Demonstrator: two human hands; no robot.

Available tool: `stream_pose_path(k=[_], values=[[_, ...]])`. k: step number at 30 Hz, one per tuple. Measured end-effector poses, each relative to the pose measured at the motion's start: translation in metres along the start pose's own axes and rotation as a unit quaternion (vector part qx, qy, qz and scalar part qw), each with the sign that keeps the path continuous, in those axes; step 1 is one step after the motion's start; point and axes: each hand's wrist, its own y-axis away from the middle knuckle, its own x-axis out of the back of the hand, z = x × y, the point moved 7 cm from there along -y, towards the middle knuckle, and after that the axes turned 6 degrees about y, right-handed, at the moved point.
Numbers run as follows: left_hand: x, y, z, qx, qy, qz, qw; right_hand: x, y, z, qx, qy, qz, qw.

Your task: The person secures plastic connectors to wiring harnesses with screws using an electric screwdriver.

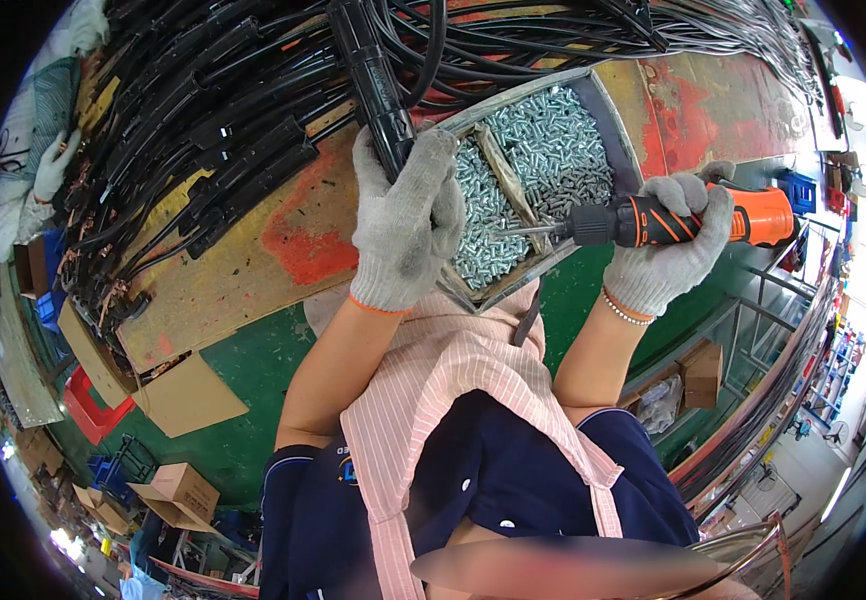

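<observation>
My left hand point(405, 215), in a grey knit glove, is closed round the lower end of a black plastic connector housing point(378, 90) with a thick black cable. My gloved right hand point(675, 240) grips an orange and black cordless screwdriver point(693, 220), which lies level and points left. Its bit tip hangs over the screws in an open tray point(625, 125). Small silvery screws point(553, 130) fill the tray on both sides of a worn divider point(505, 172). Whether a screw sits on the bit is too small to tell.
Many black cables with housings point(243, 160) cover the left and far side of the worn wooden table point(693, 110). Torn cardboard point(188, 395) and a red bin point(93, 405) are at the lower left. A co-worker's gloved hand point(56, 165) shows at the far left.
</observation>
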Motion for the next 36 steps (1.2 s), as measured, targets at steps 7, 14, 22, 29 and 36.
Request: stream_pose_path(k=[7, 14, 22, 29, 36], values=[[0.018, -0.005, -0.017, 0.069, 0.038, -0.058, 0.995, -0.003, -0.008, 0.007, -0.047, -0.091, 0.018, 0.995], [0.009, -0.002, -0.005, 0.022, 0.077, -0.021, 0.997, -0.037, -0.014, 0.036, -0.088, -0.177, -0.027, 0.980], [0.008, -0.002, -0.004, 0.025, 0.083, -0.037, 0.996, -0.034, -0.006, 0.050, -0.030, -0.057, 0.014, 0.998], [0.009, -0.002, -0.006, 0.034, 0.085, -0.026, 0.995, -0.050, 0.002, 0.037, -0.004, -0.033, -0.079, 0.996], [0.009, -0.002, -0.009, 0.039, 0.080, -0.001, 0.996, -0.097, 0.032, 0.019, 0.081, 0.116, -0.188, 0.972]])
